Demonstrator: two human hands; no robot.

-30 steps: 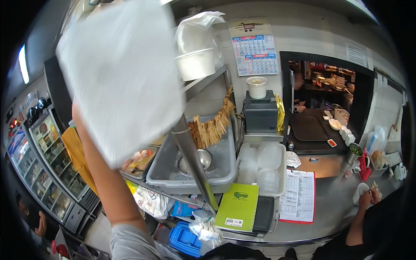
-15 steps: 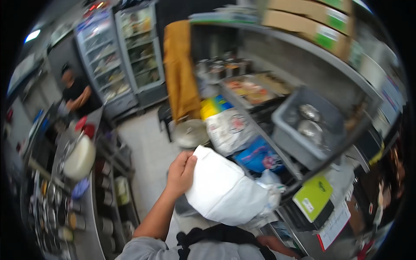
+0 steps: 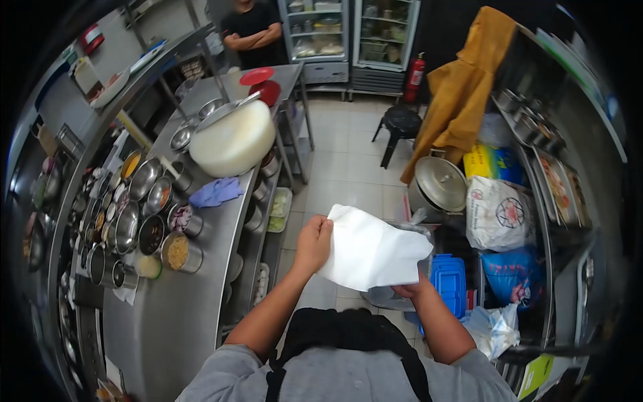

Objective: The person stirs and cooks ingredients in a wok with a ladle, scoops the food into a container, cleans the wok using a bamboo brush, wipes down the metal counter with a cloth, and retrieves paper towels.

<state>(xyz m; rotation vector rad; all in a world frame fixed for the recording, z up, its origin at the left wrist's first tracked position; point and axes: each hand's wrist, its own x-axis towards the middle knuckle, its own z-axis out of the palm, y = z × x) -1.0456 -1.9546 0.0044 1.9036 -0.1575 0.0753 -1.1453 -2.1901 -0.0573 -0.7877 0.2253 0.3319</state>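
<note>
In front of my body a white paper towel (image 3: 375, 248) stretches between my two hands, creased and drooping slightly. My left hand (image 3: 314, 244) pinches its left edge, thumb on top. My right hand (image 3: 416, 287) is at the lower right edge, its fingers partly hidden beneath the sheet, which it appears to grip from below. Below the towel, part of a clear plastic bag (image 3: 388, 298) shows near the floor, beside a blue plastic lid (image 3: 448, 285).
The steel counter (image 3: 177, 315) on the left bears several metal ingredient pots, a purple cloth (image 3: 216, 192) and a round white block (image 3: 234, 137). A lidded pot (image 3: 439, 184), sacks (image 3: 499, 214) and a black stool (image 3: 400, 125) line the right. Beyond the counter stands a person (image 3: 251, 33), arms crossed.
My view has swung left toward the counter and aisle. My right hand has come up to the towel's right side, while the left keeps its grip.
</note>
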